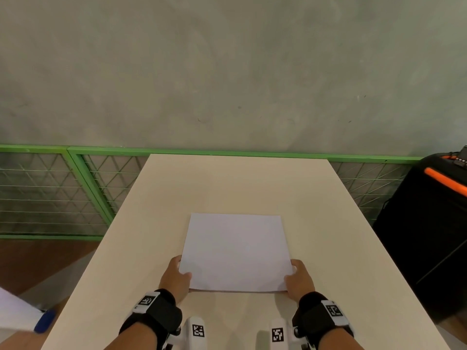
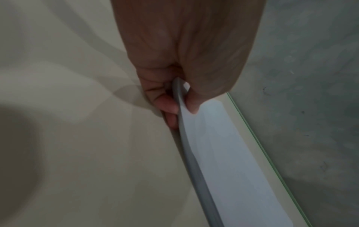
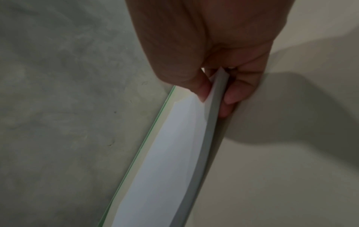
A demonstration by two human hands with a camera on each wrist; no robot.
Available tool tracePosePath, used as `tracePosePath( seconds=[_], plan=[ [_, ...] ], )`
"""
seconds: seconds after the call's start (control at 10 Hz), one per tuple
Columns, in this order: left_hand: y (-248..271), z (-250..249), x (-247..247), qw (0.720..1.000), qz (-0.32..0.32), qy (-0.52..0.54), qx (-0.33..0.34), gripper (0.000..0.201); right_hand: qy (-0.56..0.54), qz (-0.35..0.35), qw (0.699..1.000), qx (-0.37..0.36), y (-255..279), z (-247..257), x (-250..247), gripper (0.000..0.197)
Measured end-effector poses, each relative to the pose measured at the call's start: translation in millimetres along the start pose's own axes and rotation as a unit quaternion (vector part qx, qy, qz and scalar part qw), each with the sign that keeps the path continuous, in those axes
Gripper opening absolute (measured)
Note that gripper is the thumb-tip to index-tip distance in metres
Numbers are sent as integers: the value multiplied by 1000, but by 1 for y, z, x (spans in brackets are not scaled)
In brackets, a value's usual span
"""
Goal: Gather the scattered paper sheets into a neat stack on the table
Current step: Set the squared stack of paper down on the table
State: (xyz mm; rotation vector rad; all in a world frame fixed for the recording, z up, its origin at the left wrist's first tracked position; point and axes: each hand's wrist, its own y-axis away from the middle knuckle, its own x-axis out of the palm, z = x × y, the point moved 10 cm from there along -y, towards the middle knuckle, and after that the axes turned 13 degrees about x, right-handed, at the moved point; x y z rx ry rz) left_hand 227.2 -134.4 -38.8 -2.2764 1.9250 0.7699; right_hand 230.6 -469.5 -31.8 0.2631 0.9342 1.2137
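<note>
A squared stack of white paper sheets [image 1: 236, 251] sits in the middle of the beige table [image 1: 240, 183], near its front half. My left hand [image 1: 177, 275] pinches the stack's near left corner, thumb on top and fingers under the edge. My right hand [image 1: 298, 276] pinches the near right corner the same way. In the left wrist view the paper stack [image 2: 217, 153] runs away from my left hand [image 2: 180, 101], its near edge lifted a little off the table. The right wrist view shows the stack [image 3: 174, 153] clamped in my right hand [image 3: 215, 95].
A green mesh fence [image 1: 75, 188] runs behind and left of the table, under a grey wall. A black case with an orange handle [image 1: 434, 223] stands to the right. A blue and white object [image 1: 38, 319] lies at the lower left, off the table.
</note>
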Motion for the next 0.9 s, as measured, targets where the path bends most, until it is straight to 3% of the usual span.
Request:
tracePosePath(
  seconds=[0.3, 0.6, 0.8, 0.9],
  plan=[
    [3, -13, 0, 987, 57, -148, 4, 59, 127, -34, 991, 9, -2, 4, -2, 50],
    [12, -8, -4, 982, 20, -185, -25, 58, 192, -57, 979, 30, 1, -4, -2, 50],
    [31, -5, -14, 973, 30, -227, 19, 55, 199, -46, 979, 9, 14, -19, -8, 42],
    [48, 2, -20, 951, 44, -304, 43, 57, 254, -75, 964, -21, 25, -31, -14, 39]
  ],
)
